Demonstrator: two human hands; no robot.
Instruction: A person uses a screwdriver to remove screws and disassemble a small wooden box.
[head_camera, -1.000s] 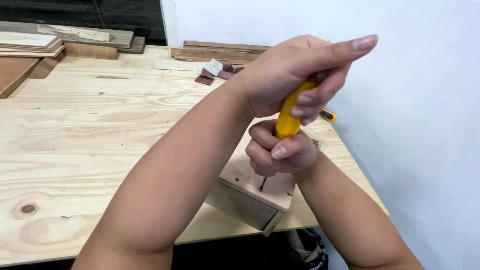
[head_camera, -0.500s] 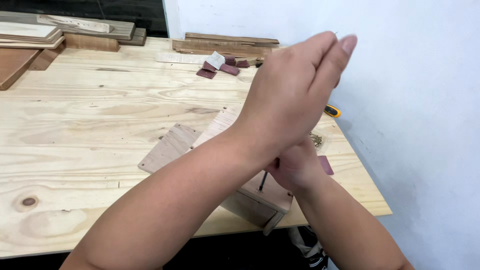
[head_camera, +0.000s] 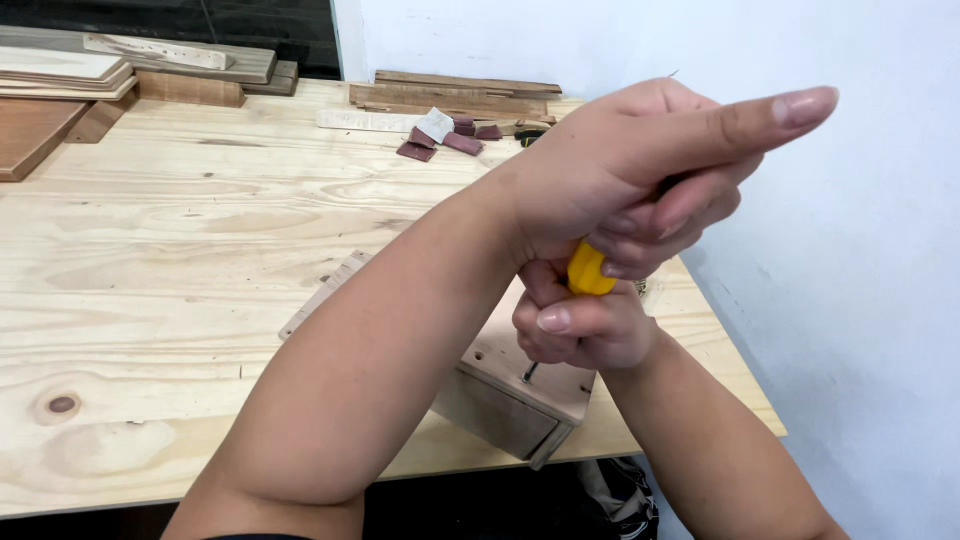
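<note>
Left hand (head_camera: 640, 190) wrapped over top of the yellow plastic-handled screwdriver (head_camera: 588, 270), forefinger sticking out straight; right hand (head_camera: 580, 330) closed round lower handle, steel tip (head_camera: 528, 373) on the small plywood box (head_camera: 520, 390) at the pale pine surface (head_camera: 180, 260) front edge. Handle smooth, rigid, probably light; grip high. Dark red sandpaper scraps (head_camera: 450, 140) at back

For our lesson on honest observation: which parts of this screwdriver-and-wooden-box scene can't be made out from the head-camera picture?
Head view only:
- Screwdriver: most of the yellow handle is covered by the left hand and right hand.
- Screwdriver tip: too small to tell what it meets on the wooden box.
- Box interior and far side: hidden by the forearms.
- Dark bag under the table: cut off by the table edge and bottom frame.
</note>
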